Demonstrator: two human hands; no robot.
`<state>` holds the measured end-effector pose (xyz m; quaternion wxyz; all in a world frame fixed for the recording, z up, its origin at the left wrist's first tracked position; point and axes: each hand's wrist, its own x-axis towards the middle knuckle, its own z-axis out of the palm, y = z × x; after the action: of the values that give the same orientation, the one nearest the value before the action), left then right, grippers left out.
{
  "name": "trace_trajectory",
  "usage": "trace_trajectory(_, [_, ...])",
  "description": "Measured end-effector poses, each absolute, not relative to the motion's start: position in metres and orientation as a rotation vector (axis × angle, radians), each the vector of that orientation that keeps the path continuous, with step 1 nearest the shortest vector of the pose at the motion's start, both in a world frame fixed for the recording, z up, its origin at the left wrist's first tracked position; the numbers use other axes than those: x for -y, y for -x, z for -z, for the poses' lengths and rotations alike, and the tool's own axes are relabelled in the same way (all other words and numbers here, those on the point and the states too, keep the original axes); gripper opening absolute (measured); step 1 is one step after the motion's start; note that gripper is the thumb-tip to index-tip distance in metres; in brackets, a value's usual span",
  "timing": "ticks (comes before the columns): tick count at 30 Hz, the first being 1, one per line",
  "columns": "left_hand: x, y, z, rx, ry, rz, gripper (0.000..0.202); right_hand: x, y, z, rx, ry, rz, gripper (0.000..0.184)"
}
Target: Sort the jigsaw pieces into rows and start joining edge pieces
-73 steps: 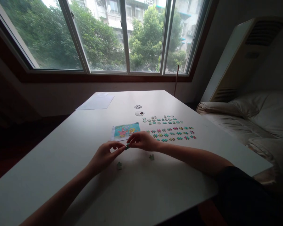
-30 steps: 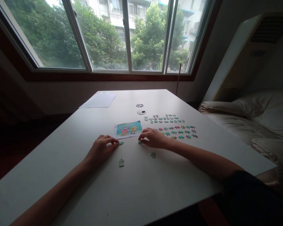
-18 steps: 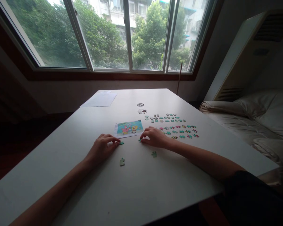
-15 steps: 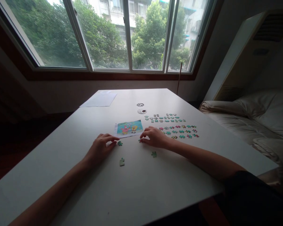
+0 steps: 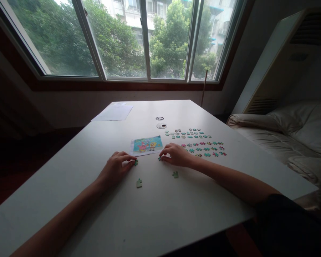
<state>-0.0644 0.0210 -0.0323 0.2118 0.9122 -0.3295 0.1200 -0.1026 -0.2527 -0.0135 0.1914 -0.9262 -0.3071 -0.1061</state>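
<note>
Between the thumb and forefinger of my left hand (image 5: 118, 164) is a green puzzle piece (image 5: 136, 162), partly covered by the fingertips. My right hand (image 5: 176, 155) pinches another small puzzle piece (image 5: 159, 159), mostly hidden by its fingers. A pale green puzzle piece with a straight edge (image 5: 139, 184) lies nearer to me, below the left fingertips. To its right, below my right hand, rests a green puzzle piece (image 5: 175, 175). Just beyond both hands lies a colourful cartoon picture sheet (image 5: 147, 144).
Several rows of loose puzzle pieces (image 5: 207, 154) spread over the right of the white table (image 5: 101, 221). Two round inserts (image 5: 161, 126) sit in the tabletop farther back. White paper (image 5: 113, 112) lies at the far left. A pale sofa (image 5: 264, 139) stands at the right.
My left thumb and forefinger have closed on the green puzzle piece beside them. My right hand stays nearly in place with its piece. The whole view has shifted very slightly.
</note>
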Motion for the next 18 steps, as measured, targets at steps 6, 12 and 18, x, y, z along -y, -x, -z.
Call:
trace_trajectory(6, [-0.024, 0.064, 0.031, 0.906, -2.552, -0.287, 0.025, 0.255, 0.102, 0.012, 0.887, 2.616, 0.300, 0.015])
trace_trajectory(12, [-0.024, 0.065, 0.025, 0.905, -2.516, -0.310, 0.028, 0.256, 0.101, 0.011, 0.889, 2.608, 0.283, 0.016])
trace_trajectory(18, [-0.027, 0.066, 0.019, 0.886, -2.523, -0.337, 0.027, 0.259, 0.100, 0.013, 0.864, 2.593, 0.305, 0.016])
